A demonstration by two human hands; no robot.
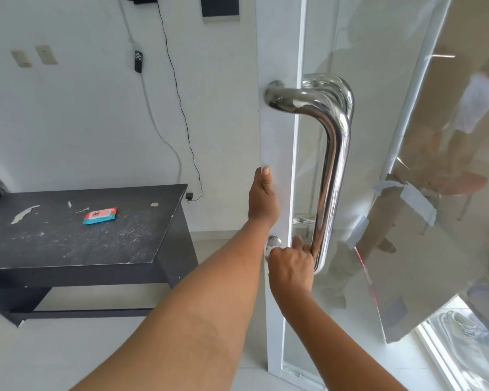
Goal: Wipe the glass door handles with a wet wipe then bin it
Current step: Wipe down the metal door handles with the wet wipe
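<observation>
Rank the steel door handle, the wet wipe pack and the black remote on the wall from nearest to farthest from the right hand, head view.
1. Steel door handle: the right hand is at its lower end.
2. Wet wipe pack: on the dark table, off to the left.
3. Black remote: high on the wall, upper left.

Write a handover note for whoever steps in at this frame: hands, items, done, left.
Left hand: flat on the door edge, steadying it, holding nothing.
Right hand: closed at the bottom of the near handle; the wipe cannot be made out in it.
Wipe pack: on the black table, left of the door.
Far handle: behind the glass, untouched now.
Done: cannot tell how much is wiped.
Left: finish both handles, bin the wipe; no bin in view.
</observation>
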